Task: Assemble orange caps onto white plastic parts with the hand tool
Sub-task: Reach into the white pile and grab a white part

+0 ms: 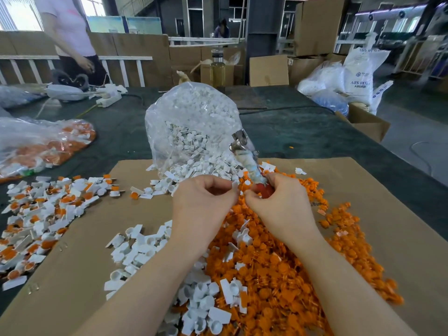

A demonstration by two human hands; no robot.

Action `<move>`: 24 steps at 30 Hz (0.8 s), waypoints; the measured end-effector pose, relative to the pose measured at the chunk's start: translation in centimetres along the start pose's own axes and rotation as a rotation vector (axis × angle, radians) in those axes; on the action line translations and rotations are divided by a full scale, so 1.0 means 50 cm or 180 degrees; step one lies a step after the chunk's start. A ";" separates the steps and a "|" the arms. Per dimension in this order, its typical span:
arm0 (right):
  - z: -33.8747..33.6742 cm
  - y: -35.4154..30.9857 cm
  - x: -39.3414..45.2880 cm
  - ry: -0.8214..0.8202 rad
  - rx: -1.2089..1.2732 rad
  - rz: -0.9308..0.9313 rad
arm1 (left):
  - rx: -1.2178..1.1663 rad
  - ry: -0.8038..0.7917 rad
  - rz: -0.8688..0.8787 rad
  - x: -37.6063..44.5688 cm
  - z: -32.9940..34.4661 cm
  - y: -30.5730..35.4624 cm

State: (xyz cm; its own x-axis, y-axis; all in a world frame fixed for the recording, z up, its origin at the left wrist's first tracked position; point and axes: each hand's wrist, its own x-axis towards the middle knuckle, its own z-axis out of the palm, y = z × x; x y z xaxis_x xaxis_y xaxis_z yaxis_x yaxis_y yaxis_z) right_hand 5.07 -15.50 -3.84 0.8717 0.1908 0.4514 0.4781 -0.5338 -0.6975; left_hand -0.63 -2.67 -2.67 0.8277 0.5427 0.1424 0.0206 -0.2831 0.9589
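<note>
Left hand (pixel 203 197): raised over the cardboard sheet (pixel 363 185), fingers (pixel 224 187) curled, pinching a small white plastic part (pixel 235 185) at the tips.

Right hand (pixel 278 197): just beside the left, fingertips nearly meeting it; fingers curled round the red lower end of the hand tool (pixel 249 163). Something red or orange under the thumb; cap or tool handle, cannot tell.

Hand tool: tilted, metal head up and away from the hands, wrapped shaft running down into the right-hand grip; seen against the clear bag.

Orange caps (pixel 278 270): loose heap on the cardboard, below and right of the hands, spreading toward the right edge of the sheet.

White plastic parts, unassembled (pixel 135 251): scattered on the cardboard under the left forearm and mixed into the near edge of the orange heap.

Clear bag of white parts (pixel 194 122): standing upright behind the hands, mouth spilling parts onto the cardboard.

Assembled pieces, white with orange inserts (pixel 43 214): pile at left, partly on the cardboard, partly on the dark bench (pixel 303 132).

Second clear bag (pixel 41 144): far left on the bench, holding mixed orange and white pieces.

Background: standing person (pixel 70 37) at upper left, cardboard boxes (pixel 317 25), white sacks (pixel 358 73) at right.
</note>
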 end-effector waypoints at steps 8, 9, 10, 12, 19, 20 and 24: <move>0.001 -0.002 -0.001 -0.0038 -0.0113 -0.0038 | 0.0138 0.0052 0.0391 -0.014 0.009 -0.003; 0.002 -0.001 -0.001 -0.0061 -0.0094 -0.0052 | 0.0131 0.0072 0.0396 -0.014 0.010 -0.005; 0.003 0.000 0.000 -0.0087 -0.0078 -0.0062 | 0.0132 0.0099 0.0400 -0.013 0.011 -0.005; 0.003 0.001 0.001 -0.0126 -0.0080 -0.0066 | 0.0136 0.0144 0.0403 -0.013 0.013 -0.006; 0.003 -0.001 0.002 -0.0211 0.0008 -0.0049 | 0.0188 0.0225 0.0340 -0.007 0.010 -0.008; 0.002 -0.001 0.001 -0.0249 0.0034 -0.0055 | 0.0183 0.0236 0.0321 -0.005 0.010 -0.009; 0.001 0.001 0.003 -0.0481 0.0453 0.0135 | -0.0051 0.0226 0.0160 0.002 0.010 -0.011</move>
State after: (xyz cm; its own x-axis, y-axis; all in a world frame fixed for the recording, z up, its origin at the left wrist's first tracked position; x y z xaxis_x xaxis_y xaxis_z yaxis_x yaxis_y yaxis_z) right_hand 5.21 -15.46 -3.81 0.8925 0.2977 0.3388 0.4416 -0.4242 -0.7906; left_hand -0.29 -2.85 -3.30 0.7856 0.5830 0.2071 -0.0295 -0.2990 0.9538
